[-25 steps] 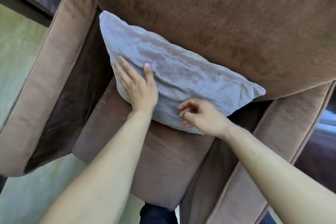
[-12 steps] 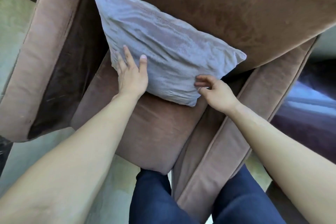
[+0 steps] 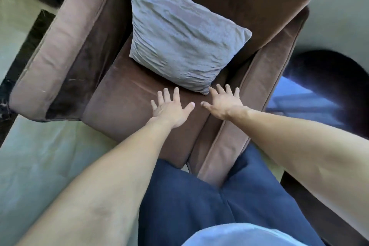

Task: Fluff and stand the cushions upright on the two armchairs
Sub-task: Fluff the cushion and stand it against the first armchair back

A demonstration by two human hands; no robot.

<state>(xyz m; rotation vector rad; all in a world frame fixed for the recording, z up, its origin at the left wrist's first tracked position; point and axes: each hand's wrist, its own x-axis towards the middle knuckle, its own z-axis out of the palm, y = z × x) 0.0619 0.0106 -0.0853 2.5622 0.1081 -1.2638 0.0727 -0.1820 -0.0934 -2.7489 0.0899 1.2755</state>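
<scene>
Cushion [image 3: 179, 46]: pale grey-blue and creased, it stands propped against the backrest of the brown armchair [image 3: 127, 110], its lower edge on the seat and its top left corner cut off by the upper frame edge. The chair's backrest also runs out of the frame at the top, so its full height is hidden. No label, tag or writing can be read on the cushion or the upholstery.

Both hands are off the cushion. The left hand [image 3: 169, 108] hovers over the seat with fingers spread and flat, gripping nothing. The right hand [image 3: 224, 102] is likewise spread and empty, just beside the cushion's lower right corner; whether a fingertip touches that corner cannot be told. Dark blue trousers [image 3: 199, 205] fill the bottom centre, close against the front of the seat and the right-side armrest. A dark rounded shape at the right edge is too shadowed to identify.

Half a second earlier the left palm lay on the cushion's lower left face and the right hand pinched its lower right edge; both have since let go and drawn back, and the cushion now sits more squarely upright.
</scene>
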